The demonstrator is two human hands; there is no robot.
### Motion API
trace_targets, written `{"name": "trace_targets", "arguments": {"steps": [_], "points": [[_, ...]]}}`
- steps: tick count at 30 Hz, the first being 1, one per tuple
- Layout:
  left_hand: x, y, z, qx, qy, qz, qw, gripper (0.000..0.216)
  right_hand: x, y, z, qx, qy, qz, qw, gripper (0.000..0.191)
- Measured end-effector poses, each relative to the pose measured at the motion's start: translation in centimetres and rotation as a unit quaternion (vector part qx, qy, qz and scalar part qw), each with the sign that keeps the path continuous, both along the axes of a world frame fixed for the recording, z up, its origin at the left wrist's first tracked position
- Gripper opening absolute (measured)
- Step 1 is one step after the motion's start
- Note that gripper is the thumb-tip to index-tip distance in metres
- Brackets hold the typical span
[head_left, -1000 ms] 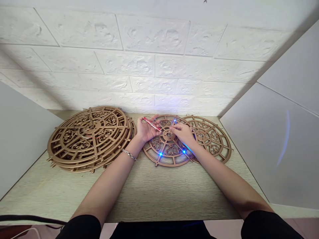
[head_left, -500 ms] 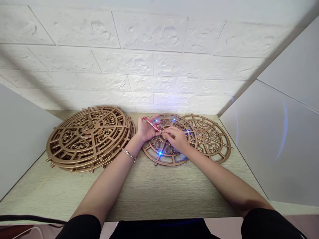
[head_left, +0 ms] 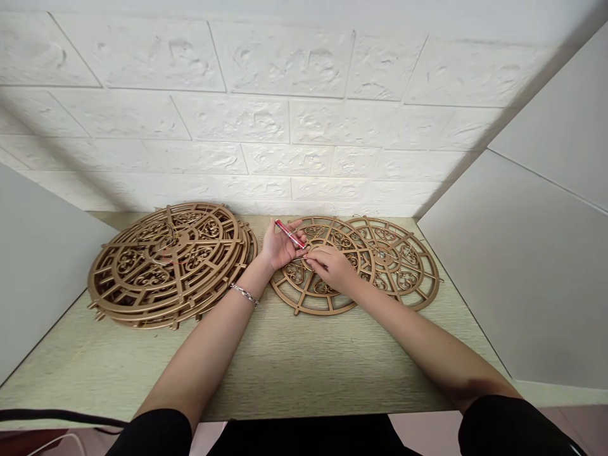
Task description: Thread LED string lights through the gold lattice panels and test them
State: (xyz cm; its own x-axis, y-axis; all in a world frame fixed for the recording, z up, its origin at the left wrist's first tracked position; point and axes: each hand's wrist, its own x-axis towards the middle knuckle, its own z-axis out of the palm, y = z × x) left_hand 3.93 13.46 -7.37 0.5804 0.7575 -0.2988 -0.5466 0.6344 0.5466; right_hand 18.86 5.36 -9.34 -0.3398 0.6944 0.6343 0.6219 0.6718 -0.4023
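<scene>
My left hand [head_left: 282,247], palm up, holds a slim red cylinder [head_left: 291,234] with a silvery band midway, like two batteries end to end. It lies slanted across the fingers. My right hand [head_left: 331,266] is closed in a pinch at the cylinder's near end, on what looks like a thin wire [head_left: 306,256], mostly hidden by the fingertips. Below both hands a round gold lattice panel [head_left: 317,311] with scrollwork lies flat on the table. No lights glow on it.
A second gold panel [head_left: 430,272] lies partly under the first, on the right, with thin wires on it. To the left stands a stack of similar panels [head_left: 166,266]. A white brick-patterned wall [head_left: 266,120] closes off the back, and grey side panels [head_left: 536,266] flank the table [head_left: 332,367].
The blue lights on the middle panel have gone out, and their glow has left the wall and right side panel. My right hand has shifted slightly left; my left hand is nearly still.
</scene>
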Motion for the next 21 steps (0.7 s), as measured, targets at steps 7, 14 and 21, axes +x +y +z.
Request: {"name": "trace_targets", "arguments": {"steps": [7, 14, 21], "points": [[0.47, -0.22, 0.11, 0.016, -0.003, -0.013, 1.000, 0.061, 0.20, 0.22, 0.07, -0.117, 0.098, -0.027, 0.988, 0.017], [0.34, -0.44, -0.43, 0.117, 0.034, -0.076, 0.990, 0.010, 0.43, 0.64, 0.36, -0.279, 0.228, -0.018, 0.933, 0.019], [0.72, -0.84, -0.35, 0.163, 0.122, -0.121, 0.972, 0.026, 0.47, 0.90, 0.51, -0.289, 0.218, -0.026, 0.932, 0.019]]}}
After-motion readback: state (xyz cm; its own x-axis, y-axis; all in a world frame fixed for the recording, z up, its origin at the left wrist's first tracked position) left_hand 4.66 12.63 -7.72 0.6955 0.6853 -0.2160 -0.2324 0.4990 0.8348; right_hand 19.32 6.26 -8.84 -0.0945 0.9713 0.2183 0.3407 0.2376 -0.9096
